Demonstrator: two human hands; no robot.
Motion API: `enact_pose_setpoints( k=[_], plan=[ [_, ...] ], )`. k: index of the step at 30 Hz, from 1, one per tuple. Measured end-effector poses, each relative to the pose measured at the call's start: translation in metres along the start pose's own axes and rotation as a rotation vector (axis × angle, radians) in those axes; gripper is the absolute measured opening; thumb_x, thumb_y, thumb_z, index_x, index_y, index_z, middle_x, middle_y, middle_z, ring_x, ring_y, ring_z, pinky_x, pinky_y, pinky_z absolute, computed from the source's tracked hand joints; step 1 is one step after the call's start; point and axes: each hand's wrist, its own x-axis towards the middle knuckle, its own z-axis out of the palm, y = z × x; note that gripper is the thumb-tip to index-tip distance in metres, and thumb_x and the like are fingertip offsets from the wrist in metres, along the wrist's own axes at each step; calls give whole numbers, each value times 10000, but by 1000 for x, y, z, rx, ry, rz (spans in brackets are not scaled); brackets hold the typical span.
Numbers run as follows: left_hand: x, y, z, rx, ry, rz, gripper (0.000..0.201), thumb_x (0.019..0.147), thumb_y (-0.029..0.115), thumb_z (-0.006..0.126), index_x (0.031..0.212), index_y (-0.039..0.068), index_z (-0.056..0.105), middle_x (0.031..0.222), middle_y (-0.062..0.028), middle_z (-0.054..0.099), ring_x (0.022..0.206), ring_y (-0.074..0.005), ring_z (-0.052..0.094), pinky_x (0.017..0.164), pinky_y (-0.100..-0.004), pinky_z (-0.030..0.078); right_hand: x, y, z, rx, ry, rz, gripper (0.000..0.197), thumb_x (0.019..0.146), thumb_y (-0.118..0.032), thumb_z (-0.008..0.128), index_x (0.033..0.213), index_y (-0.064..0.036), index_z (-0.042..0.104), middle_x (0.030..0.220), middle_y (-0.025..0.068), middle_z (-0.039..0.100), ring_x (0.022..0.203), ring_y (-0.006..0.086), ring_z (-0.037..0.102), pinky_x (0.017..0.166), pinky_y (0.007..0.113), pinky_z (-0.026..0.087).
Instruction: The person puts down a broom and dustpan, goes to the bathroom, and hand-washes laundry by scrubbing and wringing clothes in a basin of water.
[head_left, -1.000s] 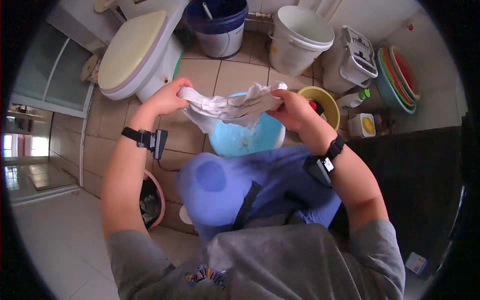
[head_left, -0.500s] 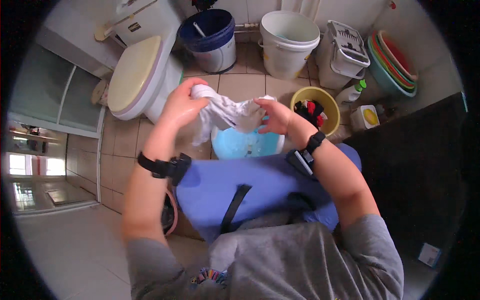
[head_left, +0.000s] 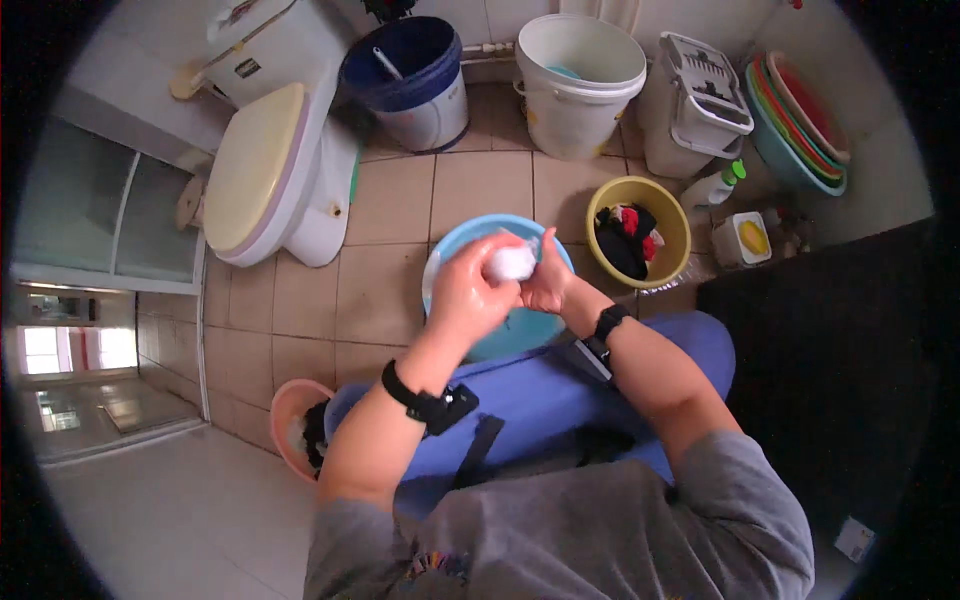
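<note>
A wet white cloth (head_left: 512,264) is bunched into a small wad between my hands, above a light blue basin (head_left: 488,222). My left hand (head_left: 472,288) is closed around the wad. Against its other side my right hand (head_left: 548,284) is cupped, thumb pointing up. Bluish water shows in the basin below my wrists. My hands hide much of the cloth, so its kind is unclear.
Right of the basin is a yellow basin (head_left: 597,245) of dark and red clothes. A pink basin (head_left: 283,425) stands at lower left. Behind are a toilet (head_left: 255,175), a blue-lined bucket (head_left: 425,115), a white bucket (head_left: 570,120), a lidded bin (head_left: 680,130) and stacked basins (head_left: 785,150).
The cloth, stretched between my hands before, is now bunched up. My left hand has moved right and down to meet my right hand over the basin.
</note>
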Motion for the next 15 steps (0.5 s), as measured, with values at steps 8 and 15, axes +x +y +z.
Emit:
enact_pose_setpoints(
  k=[8,15],
  plan=[
    [-24,25,-30,30,-202,168,362,603,-34,568,945,56,643,855,-101,615,762,-215,613,689,-282,486,26,-4,17,37,166,-23,596,860,-633,478,1048,-76,578,950,186,635,916,365,625,797,505,520],
    [-10,-5,-56,-375,-31,151,520,624,0,585,1137,66,523,894,-47,608,852,-163,620,707,-295,503,21,-1,35,38,192,-48,450,885,-488,560,1081,-84,565,1022,127,635,936,312,624,861,471,502]
  ],
)
